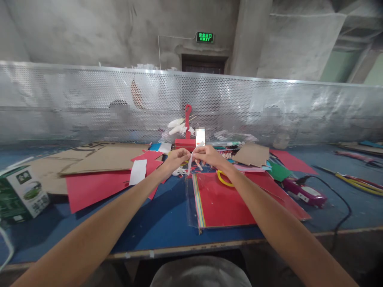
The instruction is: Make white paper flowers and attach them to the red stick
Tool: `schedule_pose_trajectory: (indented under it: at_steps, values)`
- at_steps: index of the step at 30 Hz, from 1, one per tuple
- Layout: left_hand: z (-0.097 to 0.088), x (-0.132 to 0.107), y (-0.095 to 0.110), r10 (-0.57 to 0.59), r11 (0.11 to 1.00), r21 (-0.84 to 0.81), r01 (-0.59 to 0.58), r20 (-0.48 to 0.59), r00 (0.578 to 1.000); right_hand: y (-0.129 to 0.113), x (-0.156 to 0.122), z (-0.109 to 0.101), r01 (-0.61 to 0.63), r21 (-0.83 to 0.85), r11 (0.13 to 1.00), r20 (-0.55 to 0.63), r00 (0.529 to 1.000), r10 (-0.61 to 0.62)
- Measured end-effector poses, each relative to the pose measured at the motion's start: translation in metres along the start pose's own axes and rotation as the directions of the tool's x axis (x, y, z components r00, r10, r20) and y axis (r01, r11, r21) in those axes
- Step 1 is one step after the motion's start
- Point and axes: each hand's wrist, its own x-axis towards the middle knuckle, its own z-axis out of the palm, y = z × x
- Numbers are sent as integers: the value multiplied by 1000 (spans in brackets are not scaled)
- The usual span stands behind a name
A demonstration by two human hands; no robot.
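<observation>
Both of my hands meet over the middle of the blue table, pinching a narrow white strip (189, 165) that looks like paper. My left hand (179, 156) is closed on the strip from the left. From the right, my right hand (208, 155) grips it with thumb and fingers. One end hangs down below the fingertips, and another end sticks up above the right hand. Just behind the hands stands a lit phone (200, 136), leaning by a red stand (184, 144). White and red paper scraps (179, 171) lie beneath the hands.
A stack of coloured sheets, red on top (227, 203), lies under my right forearm with yellow-handled scissors (224, 179) on it. Cardboard (104, 157) and red paper (95, 189) lie left, beside a green-white box (25, 193). A purple power strip (305, 192) sits right. A perforated metal screen (239, 103) stands behind.
</observation>
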Motion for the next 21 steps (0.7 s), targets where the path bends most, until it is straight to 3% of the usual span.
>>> schedule_pose_trajectory:
  at_steps: [21]
  values:
    - [1,0,-1,-5,1000,-1,5,-1,1000,0,1,-1,-7,-40,999,-40,999,6]
